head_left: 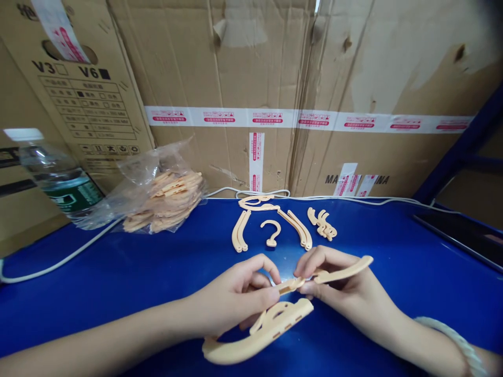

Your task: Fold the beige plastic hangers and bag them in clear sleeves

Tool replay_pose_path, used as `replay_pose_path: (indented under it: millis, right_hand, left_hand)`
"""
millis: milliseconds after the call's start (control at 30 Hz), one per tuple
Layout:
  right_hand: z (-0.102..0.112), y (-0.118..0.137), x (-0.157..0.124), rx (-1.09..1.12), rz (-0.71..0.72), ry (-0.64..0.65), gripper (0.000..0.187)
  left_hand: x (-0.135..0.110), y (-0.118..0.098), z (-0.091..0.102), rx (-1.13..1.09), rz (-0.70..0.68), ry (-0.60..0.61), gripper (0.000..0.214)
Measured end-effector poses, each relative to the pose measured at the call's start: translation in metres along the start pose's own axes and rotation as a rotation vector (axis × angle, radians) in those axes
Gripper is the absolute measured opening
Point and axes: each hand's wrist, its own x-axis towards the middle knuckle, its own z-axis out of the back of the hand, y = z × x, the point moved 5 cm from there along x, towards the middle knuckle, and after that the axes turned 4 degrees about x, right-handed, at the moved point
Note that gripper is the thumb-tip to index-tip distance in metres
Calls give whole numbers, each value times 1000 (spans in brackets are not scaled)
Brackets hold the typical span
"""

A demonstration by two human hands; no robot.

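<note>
My left hand (239, 298) is closed around a curved beige plastic hanger part (251, 337) that reaches down toward me. My right hand (338, 285) pinches a slim beige arm piece (346, 271) whose free end points right. The two pieces meet at a small joint (288, 285) between my fingertips, just above the blue table (118, 272). Beyond my hands lie loose beige parts: a hook (272, 231), paired curved arms (239, 230), another pair of arms (299, 228), and a small cluster of pieces (323, 224).
A clear plastic bag of beige parts (167, 199) lies at the back left beside a water bottle (58, 178). Cardboard boxes (275, 89) wall the back. A white cable (353, 199) runs along the table's rear edge. A dark flat device (463, 233) lies at the right.
</note>
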Motion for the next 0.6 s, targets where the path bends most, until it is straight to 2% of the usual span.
replay_pose_path:
  millis: [67, 167, 367, 533, 600]
  right_hand:
    - [-2, 6, 0, -116, 104, 30, 5]
    - [-4, 12, -1, -210, 231, 72, 8]
    - [-6, 17, -7, -321, 438, 170, 21]
    - [-10, 25, -14, -522, 570, 304, 24]
    - [-13, 30, -16, -588, 624, 331, 32]
  left_hand:
    - [-1, 0, -3, 62, -19, -15, 31]
    - [-4, -6, -4, 292, -83, -63, 22]
    - [-9, -19, -5, 744, -224, -70, 32]
    - [-7, -19, -6, 837, -269, -39, 32]
    - [-7, -20, -7, 844, -285, -39, 32]
